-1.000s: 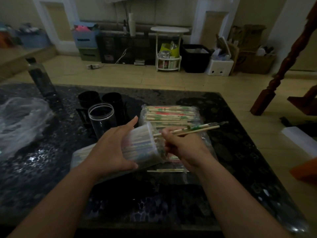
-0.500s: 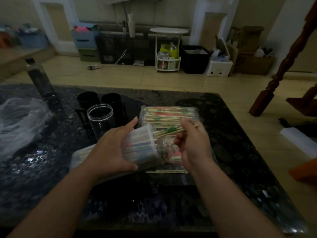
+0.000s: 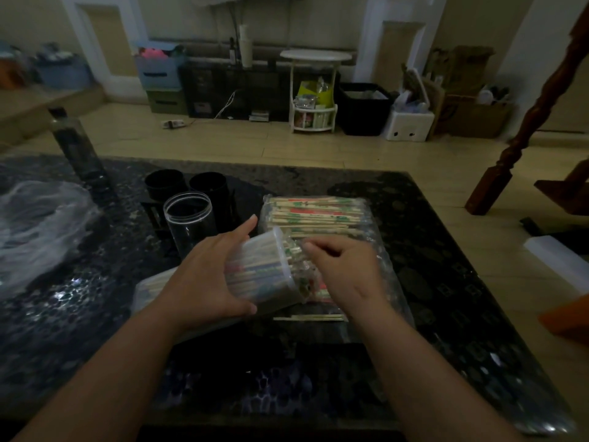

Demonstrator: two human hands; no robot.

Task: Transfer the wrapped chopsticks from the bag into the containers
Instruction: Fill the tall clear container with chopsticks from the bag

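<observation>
My left hand (image 3: pixel 207 275) grips a clear container (image 3: pixel 264 269) tilted on its side, mouth to the right, packed with wrapped chopsticks. My right hand (image 3: pixel 347 269) is at the container's mouth, fingers curled round the ends of the wrapped chopsticks (image 3: pixel 294 250) sticking out of it. Behind both hands lies the clear bag (image 3: pixel 318 215) with several more wrapped chopsticks. An empty clear jar (image 3: pixel 189 218) stands upright to the left of the bag.
Two black cups (image 3: pixel 164 185) (image 3: pixel 208 186) stand behind the clear jar. A loose pair of chopsticks (image 3: pixel 309 318) lies on the dark table (image 3: pixel 430 282) under my right wrist. A crumpled plastic sheet (image 3: pixel 38 224) and a dark bottle (image 3: pixel 75 145) sit at the left.
My right hand has pushed the chopsticks it held leftward into the tilted container; they stuck far out a second ago and now only their ends show. My left hand stayed put.
</observation>
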